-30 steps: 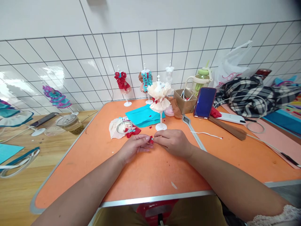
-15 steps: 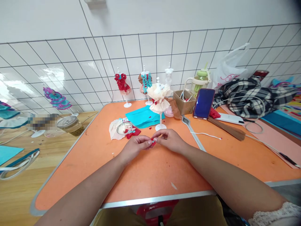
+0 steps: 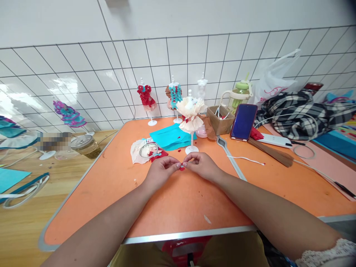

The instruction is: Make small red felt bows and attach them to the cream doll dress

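A small piece of red crepe paper [image 3: 182, 168] with a pale blue spot is pinched between both hands, just above the orange table [image 3: 178, 207]. My left hand [image 3: 163, 170] grips its left side with thumb and forefinger. On the right side, my right hand [image 3: 200, 166] pinches it the same way. Right behind the hands stands a white mini dress form [image 3: 191, 118] dressed in cream ruffled paper. Turquoise paper sheets [image 3: 172, 137] lie to its left, with a clear round dish [image 3: 148, 150] over cream and red scraps nearer me.
More dress forms stand along the tiled wall, one in a red paper dress [image 3: 146, 98]. To the right are a cardboard box [image 3: 219, 120], a propped phone [image 3: 244, 122], a green-lidded bottle [image 3: 239, 94] and a plaid cloth [image 3: 294, 115]. A lidded jar [image 3: 86, 146] sits left.
The view has shifted slightly, so the table things sit a little farther right. The fingertips have drawn a little apart, and both hands still pinch the red paper.
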